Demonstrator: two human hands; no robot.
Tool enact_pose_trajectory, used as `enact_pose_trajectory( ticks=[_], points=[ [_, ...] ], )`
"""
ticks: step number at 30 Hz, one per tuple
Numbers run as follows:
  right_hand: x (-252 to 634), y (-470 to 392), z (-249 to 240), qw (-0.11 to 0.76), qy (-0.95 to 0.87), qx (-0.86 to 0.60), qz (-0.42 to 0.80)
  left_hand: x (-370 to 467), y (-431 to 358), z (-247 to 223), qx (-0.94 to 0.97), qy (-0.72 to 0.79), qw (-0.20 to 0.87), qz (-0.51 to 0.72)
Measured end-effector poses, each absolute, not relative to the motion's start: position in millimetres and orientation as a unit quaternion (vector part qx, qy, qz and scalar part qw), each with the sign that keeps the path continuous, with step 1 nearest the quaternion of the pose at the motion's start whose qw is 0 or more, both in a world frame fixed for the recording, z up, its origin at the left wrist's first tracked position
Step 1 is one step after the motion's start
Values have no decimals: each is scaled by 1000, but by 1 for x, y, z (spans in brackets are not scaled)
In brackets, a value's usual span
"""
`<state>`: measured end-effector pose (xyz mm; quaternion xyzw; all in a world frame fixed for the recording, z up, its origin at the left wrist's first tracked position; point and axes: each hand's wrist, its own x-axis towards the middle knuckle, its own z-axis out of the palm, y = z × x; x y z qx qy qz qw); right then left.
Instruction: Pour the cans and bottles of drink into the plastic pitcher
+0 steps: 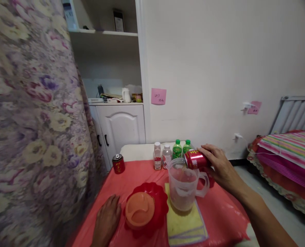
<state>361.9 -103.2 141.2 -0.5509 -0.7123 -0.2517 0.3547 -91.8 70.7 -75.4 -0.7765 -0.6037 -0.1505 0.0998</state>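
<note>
My right hand (216, 163) is wrapped round a red can (195, 159), tilted on its side with its top over the rim of a clear plastic pitcher (182, 192). The pitcher stands on a yellow cloth (184, 228), its handle to the right. On the tablecloth at the left, my left hand (108, 214) lies flat and holds nothing. Beside it is an orange lid (140, 209) on a red scalloped dish (160, 202). Part of another red object shows behind the pitcher's handle.
A dark red can (118, 164) stands at the table's left edge. Bottles with white caps (157, 156) and green-capped bottles (177, 150) stand behind the pitcher. A floral curtain (34, 130) hangs at the left, and a bed (291, 154) is at the right.
</note>
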Motion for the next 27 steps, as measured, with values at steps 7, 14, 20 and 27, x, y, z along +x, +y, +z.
enact_pose_trajectory(
  ticks=[7,14,20,27],
  points=[
    [371,-102,150,336,-721,-542,-271,-92,72,-78,-780,-599,97,-156],
    [375,-108,163,303,-721,-546,-300,-90,68,-72,-779,-604,98,-137],
    [372,-113,178,295,-722,-539,-318,-90,67,-70,-779,-607,92,-126],
    [373,-116,190,276,-722,-538,-335,-88,65,-70,-775,-612,102,-122]
  ],
)
